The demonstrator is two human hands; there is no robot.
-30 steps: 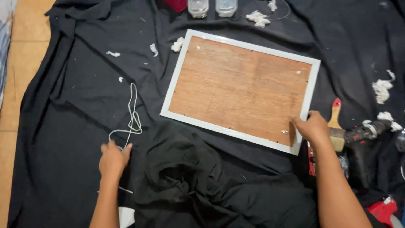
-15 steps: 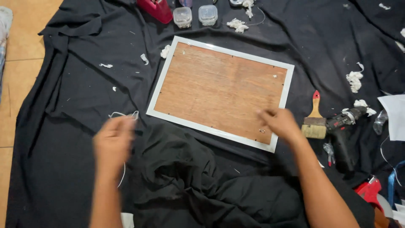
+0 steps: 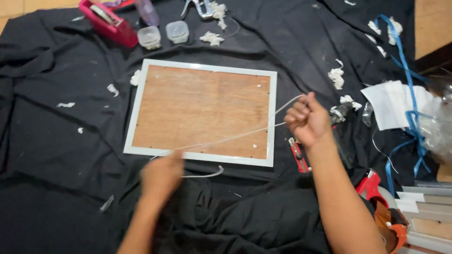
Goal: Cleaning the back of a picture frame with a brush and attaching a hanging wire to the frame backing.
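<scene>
A white-framed picture frame (image 3: 136, 108) lies back-up on black cloth, its brown wooden backing board (image 3: 202, 110) showing. A thin white cord (image 3: 235, 137) stretches across the board's lower right part. My right hand (image 3: 306, 120) is closed on one end of the cord, just right of the frame. My left hand (image 3: 162, 176), blurred, grips the cord at the frame's near edge, and a loose end curls out beside it.
Two small clear tubs (image 3: 164, 35) and a pink box (image 3: 108, 21) sit beyond the frame. White fluff scraps (image 3: 336, 77) dot the black cloth (image 3: 56, 141). A red utility knife (image 3: 298, 155), white paper (image 3: 391, 103), blue ribbon (image 3: 409, 113) and red tape dispenser (image 3: 376, 193) lie at right.
My left hand picked the cord off the cloth at left and carried it to the frame. My right hand left the frame's corner and took the cord's other end. The view shifted.
</scene>
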